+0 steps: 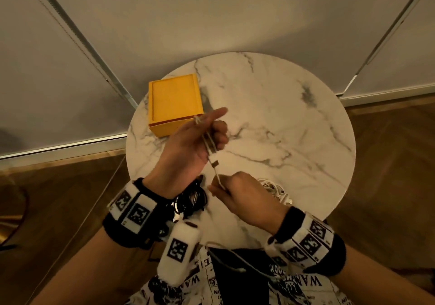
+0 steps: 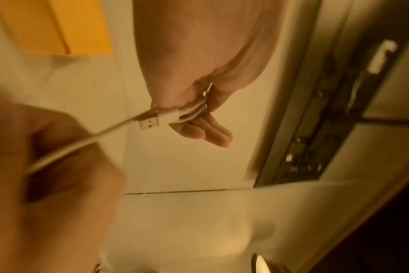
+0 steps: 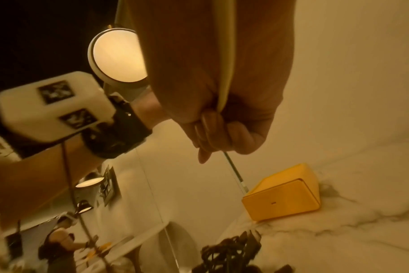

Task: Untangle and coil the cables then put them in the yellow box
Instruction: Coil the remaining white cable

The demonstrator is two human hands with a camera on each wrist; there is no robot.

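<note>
Above the round marble table (image 1: pixel 294 116) my left hand (image 1: pixel 211 133) grips several loops of a white cable (image 1: pixel 210 146) in its curled fingers, index finger pointing out. The cable's USB plug (image 2: pixel 149 123) sticks out below the fist. My right hand (image 1: pixel 220 184) pinches the free strand (image 3: pixel 235 173) a short way below and holds it taut. The yellow box (image 1: pixel 175 103) stands shut at the table's far left, just beyond the left hand. A tangle of black cables (image 1: pixel 191 201) lies under my left wrist. A white cable bundle (image 1: pixel 275 189) lies beside my right hand.
The table's near edge is close to my body. Wooden floor (image 1: pixel 388 163) surrounds the table and pale walls rise behind it. The marble to the right of the box is bare.
</note>
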